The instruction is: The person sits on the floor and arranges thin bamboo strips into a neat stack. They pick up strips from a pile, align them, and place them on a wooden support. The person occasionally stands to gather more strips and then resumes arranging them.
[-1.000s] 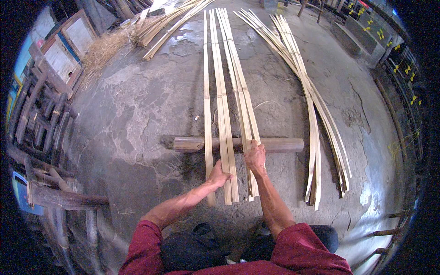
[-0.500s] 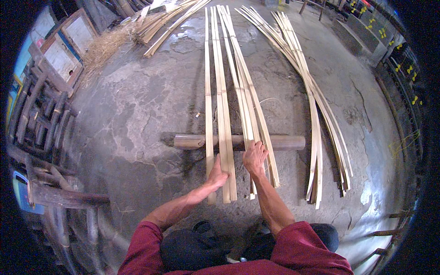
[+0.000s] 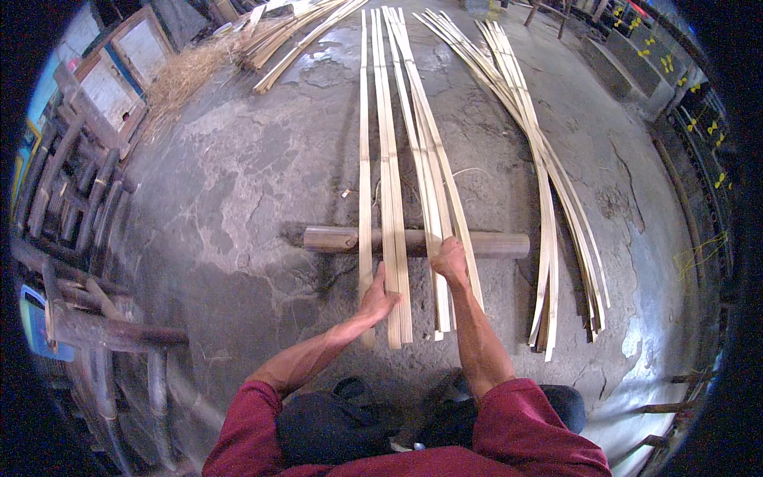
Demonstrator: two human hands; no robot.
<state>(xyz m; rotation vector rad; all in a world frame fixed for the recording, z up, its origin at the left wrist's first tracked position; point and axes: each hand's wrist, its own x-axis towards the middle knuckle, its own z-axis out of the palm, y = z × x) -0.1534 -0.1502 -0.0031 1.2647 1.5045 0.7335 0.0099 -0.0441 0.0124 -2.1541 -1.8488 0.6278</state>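
Observation:
Long pale bamboo strips (image 3: 387, 183) stretch away from me, lying across a thick bamboo pole (image 3: 330, 239) on the floor. My left hand (image 3: 377, 299) is closed at the near ends of the left group, thumb pointing forward; the fingers are partly hidden. A single bamboo strip (image 3: 366, 175) runs along that hand's left side. Closed in a fist, my right hand (image 3: 451, 261) grips strips of the right group (image 3: 429, 171) just at the pole. The near ends of that group reach past the hand toward me.
To the right lies another bundle of bamboo strips (image 3: 548, 191), crossing and fanned at the near end. More strips (image 3: 306, 40) and a straw heap (image 3: 179, 83) lie at the far left. Dark bamboo frames (image 3: 103, 330) stand left; a low concrete block (image 3: 628, 67) sits far right.
My right hand has moved slightly right and its fingers have curled into a tighter fist around the strips. The rightmost strip's near end has drawn in beside that forearm. My left hand has barely moved.

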